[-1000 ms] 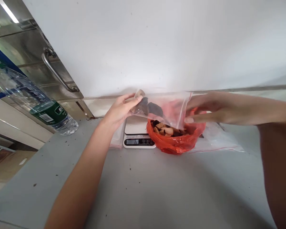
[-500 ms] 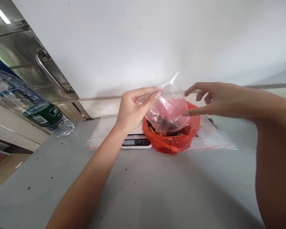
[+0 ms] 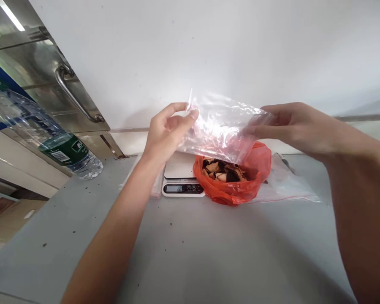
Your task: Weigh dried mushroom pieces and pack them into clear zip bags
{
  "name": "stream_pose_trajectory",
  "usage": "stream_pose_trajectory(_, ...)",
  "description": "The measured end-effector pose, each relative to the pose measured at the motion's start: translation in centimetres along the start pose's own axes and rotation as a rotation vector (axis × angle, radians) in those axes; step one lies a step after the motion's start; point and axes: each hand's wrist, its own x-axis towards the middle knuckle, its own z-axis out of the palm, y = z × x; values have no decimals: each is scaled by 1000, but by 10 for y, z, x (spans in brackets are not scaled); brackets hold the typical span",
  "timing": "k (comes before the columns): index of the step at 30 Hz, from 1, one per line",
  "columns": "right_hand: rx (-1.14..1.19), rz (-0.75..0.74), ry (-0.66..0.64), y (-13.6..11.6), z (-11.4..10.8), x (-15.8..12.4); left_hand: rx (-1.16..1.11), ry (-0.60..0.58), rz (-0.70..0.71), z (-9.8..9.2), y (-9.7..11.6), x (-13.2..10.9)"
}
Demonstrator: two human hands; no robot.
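A clear plastic bag (image 3: 218, 122) is stretched sideways between my two hands, above the red plastic bag. Its left edge is pinched between the thumb and fingers of my left hand (image 3: 166, 131). My right hand (image 3: 299, 128) grips the right end, its fingertips seen partly through the film. Below, the open red plastic bag (image 3: 229, 194) holds dark and tan dried pieces (image 3: 223, 171), whose kind I cannot make out. Beside it is a white digital scale (image 3: 183, 190) with a lit display, partly overlapped by the red bag.
Flat clear zip bags (image 3: 291, 185) lie right of the red bag, and more bags (image 3: 155, 188) lie under my left forearm. A large water bottle (image 3: 63, 147) stands at the left. Dark crumbs dot the grey table (image 3: 190, 261). Behind rises a white wall (image 3: 190, 50).
My right hand has moved from beside the clear bag to gripping its right end. The bag has been spread wider and raised, uncovering the dried pieces and more of the scale.
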Motion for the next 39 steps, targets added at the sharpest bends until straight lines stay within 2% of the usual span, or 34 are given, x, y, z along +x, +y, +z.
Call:
stream_pose_trajectory(2,27,33,-64,-3,4,-1,52,-59,-40,-8,-4,2)
stream_pose_trajectory(4,95,26,-109,-5,11,0,72,-61,-1,-11,-11,3)
stream_pose_trajectory(8,279,53,-122,-9,28,4,112,58,59,-14,-24,3)
stream_pose_trajectory(11,314,98,-145,-14,42,6,176,85,43,-28,-26,3)
stream_pose_trajectory(14,299,93,-18,-24,58,7,238,-76,-45,-60,-26,3)
stream_pose_trajectory(17,215,65,98,-36,80,11,384,-308,-265,-104,-32,1)
stream_pose_trajectory(19,134,-44,150,-44,100,17,467,-314,-413,-133,-41,-3)
stream_pose_trajectory(21,33,-249,184,-53,123,24,450,-243,-607,-157,-53,-8)
stream_pose_trajectory(23,-117,-479,186,-64,148,29,435,-239,-707,-173,-65,-15)
stream_pose_trajectory(24,-214,-573,160,-70,161,30,419,-253,-754,-178,-70,-18)
stream_pose_trajectory(26,-444,-669,63,-84,186,29,382,-293,-822,-183,-78,-23)
stream_pose_trajectory(30,-739,-604,-354,-101,227,19,328,-341,-898,-181,-85,-26)
stream_pose_trajectory(32,-767,-569,-472,-100,241,15,325,-367,-921,-181,-87,-24)
stream_pose_trajectory(34,-761,-555,-513,-95,250,10,321,-409,-945,-180,-90,-23)
stream_pose_trajectory(36,-758,-539,-531,-90,255,7,400,-447,-880,-180,-92,-21)
stream_pose_trajectory(39,-755,-526,-536,-84,258,1,614,-379,-630,-176,-95,-17)
